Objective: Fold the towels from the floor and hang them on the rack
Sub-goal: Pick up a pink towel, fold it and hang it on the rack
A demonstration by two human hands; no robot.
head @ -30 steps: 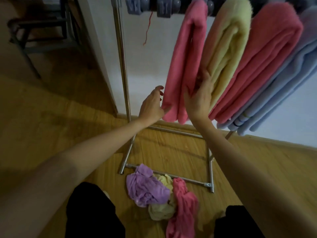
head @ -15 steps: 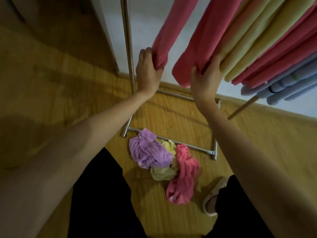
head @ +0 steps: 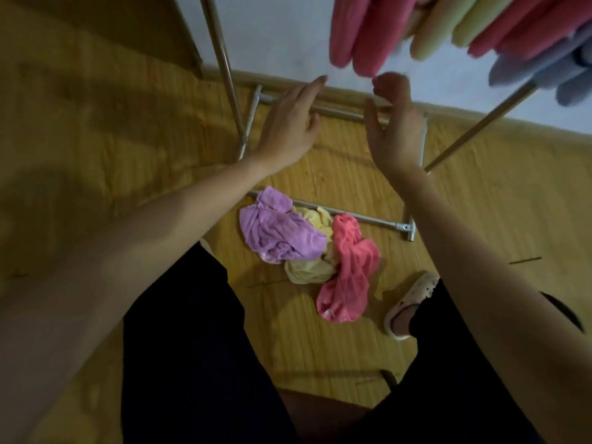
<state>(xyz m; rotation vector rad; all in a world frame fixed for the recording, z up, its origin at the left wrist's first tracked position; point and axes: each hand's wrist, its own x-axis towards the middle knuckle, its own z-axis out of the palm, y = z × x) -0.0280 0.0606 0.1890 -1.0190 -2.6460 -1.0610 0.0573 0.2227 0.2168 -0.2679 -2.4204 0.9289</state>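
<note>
Folded towels hang from the rack at the top right: a pink towel [head: 362, 30], a yellow one [head: 442, 27], another pink one [head: 525, 30] and bluish ones [head: 544, 68]. Just below the pink towel, my left hand [head: 288, 126] is held with relaxed fingers and grips nothing. My right hand [head: 394, 123] hovers beside it with loosely curled fingers, also empty. On the wooden floor lies a crumpled heap: a purple towel [head: 278, 232], a yellow towel [head: 307, 270] and a pink towel [head: 349, 270].
The rack's metal upright [head: 224, 65] rises at the left, and its base bars [head: 368, 217] lie on the floor behind the heap. A slanted leg [head: 477, 129] crosses at the right. My foot in a light clog [head: 410, 302] stands right of the heap. A white wall is behind.
Both hands have let go of the hanging pink towel's lower edges and dropped below it. The view has tilted further down toward the floor heap.
</note>
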